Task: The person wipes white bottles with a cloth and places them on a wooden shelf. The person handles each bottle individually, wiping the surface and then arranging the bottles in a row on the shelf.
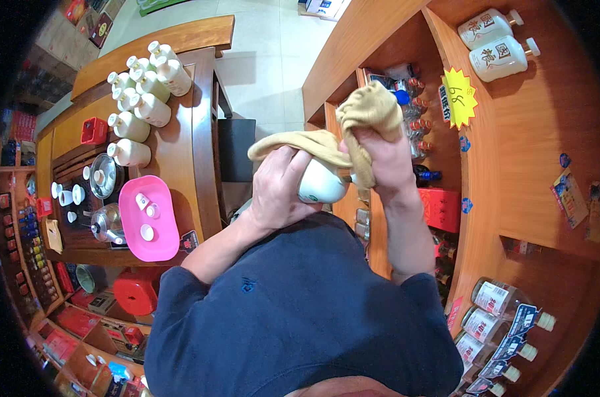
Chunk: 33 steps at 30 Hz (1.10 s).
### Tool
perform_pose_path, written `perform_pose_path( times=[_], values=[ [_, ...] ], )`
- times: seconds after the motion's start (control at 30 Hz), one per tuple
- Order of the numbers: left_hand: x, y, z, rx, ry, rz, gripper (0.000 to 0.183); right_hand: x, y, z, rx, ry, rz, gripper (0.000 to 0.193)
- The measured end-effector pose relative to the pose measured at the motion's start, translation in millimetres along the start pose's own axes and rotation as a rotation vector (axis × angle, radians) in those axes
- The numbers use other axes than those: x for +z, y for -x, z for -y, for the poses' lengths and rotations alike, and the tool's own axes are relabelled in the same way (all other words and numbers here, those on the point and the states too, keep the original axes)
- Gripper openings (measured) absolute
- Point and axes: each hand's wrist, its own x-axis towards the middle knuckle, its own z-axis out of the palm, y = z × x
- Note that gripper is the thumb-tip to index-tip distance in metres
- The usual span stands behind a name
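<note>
In front of my chest a white bottle [321, 184] is tilted, its body gripped by my left hand [278, 185]. A tan cloth [372, 106] lies over the bottle's far side and runs across to my right hand [384, 159]. That hand is closed round a bunched part of the cloth, close to the bottle. Part of the bottle is hidden by the cloth and my fingers.
Several white bottles [151, 110] stand on the wooden table [197, 142] at left. A pink basin [161, 246] with small cups and a glass kettle [106, 223] are nearer. Wooden shelves [525, 165] at right hold white jugs [500, 58] and clear bottles [488, 324].
</note>
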Motion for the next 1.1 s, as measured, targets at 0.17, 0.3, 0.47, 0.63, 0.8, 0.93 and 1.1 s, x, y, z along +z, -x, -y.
perform_pose_path(
  times=[0.17, 0.3, 0.47, 0.63, 0.8, 0.93, 1.1],
  values=[
    [7, 14, 15, -0.019, 0.210, 0.011, 0.094, -35, -36, -33, 0.362, -0.135, -0.090, 0.017],
    [9, 19, 20, -0.087, 0.313, -0.048, 0.097, -44, -40, -46, 0.416, -0.870, 0.186, 0.038],
    [8, 20, 28, -0.187, 0.304, -0.003, 0.090, -2, 11, -12, -0.276, 0.003, 0.217, 0.057],
    [20, 22, 25, -0.327, 0.437, 0.119, 0.087, 26, 2, -5, -0.453, 0.660, 0.097, 0.039],
    [26, 16, 17, -0.578, 0.657, 0.266, 0.090, 6, -36, -11, -0.002, 0.078, 0.346, 0.024],
    [22, 9, 9, -0.822, 1.090, 0.364, 0.090, 0, -50, -21, 0.312, -0.277, 0.087, 0.030],
    [20, 10, 3, -1.074, 1.501, 0.248, 0.082, 1, -32, -53, 0.056, 0.021, -0.105, 0.032]
  ],
)
